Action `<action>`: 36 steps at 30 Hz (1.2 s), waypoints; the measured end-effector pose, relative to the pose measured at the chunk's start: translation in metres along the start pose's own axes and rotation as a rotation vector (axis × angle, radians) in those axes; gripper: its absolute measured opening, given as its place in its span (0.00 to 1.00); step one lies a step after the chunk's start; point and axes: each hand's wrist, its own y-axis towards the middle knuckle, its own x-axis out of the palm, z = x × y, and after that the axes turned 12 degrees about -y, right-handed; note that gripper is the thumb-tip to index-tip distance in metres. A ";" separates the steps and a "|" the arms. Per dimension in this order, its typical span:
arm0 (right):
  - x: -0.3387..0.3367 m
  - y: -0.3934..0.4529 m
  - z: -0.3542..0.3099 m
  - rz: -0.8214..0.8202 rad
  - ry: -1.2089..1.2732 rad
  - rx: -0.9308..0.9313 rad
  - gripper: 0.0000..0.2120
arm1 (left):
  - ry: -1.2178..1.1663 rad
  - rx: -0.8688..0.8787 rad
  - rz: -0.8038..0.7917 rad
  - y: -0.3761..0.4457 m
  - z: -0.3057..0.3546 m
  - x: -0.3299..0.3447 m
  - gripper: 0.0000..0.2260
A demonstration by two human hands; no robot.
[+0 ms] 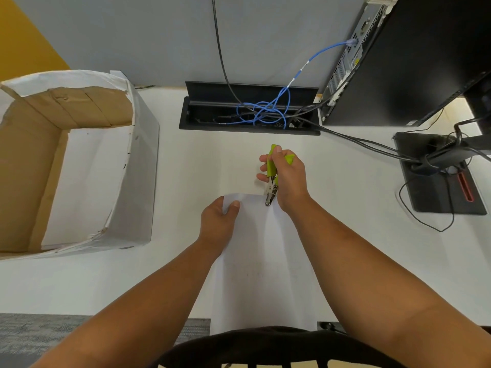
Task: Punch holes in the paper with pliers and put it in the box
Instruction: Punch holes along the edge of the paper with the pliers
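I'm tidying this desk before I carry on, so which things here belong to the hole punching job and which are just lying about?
Part of the job:
- paper, held by the left hand
- green-handled punch pliers, in the right hand
- cardboard box

Just lying about:
- desktop computer
- blue network cable
- monitor stand base
- cable tray

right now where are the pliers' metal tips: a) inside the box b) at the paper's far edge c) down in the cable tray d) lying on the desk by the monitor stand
b: the right hand grips the green-handled pliers, whose tips meet the far edge of the paper that the left hand holds.
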 end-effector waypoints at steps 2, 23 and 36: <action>0.000 0.001 0.000 0.005 -0.001 -0.001 0.13 | 0.016 -0.004 -0.002 0.000 0.000 0.000 0.09; 0.005 0.007 0.008 0.030 0.044 0.003 0.09 | 0.021 -0.009 -0.033 -0.002 -0.003 -0.001 0.05; 0.003 0.011 0.011 0.032 0.070 0.011 0.08 | 0.013 -0.012 -0.030 -0.005 0.005 0.000 0.05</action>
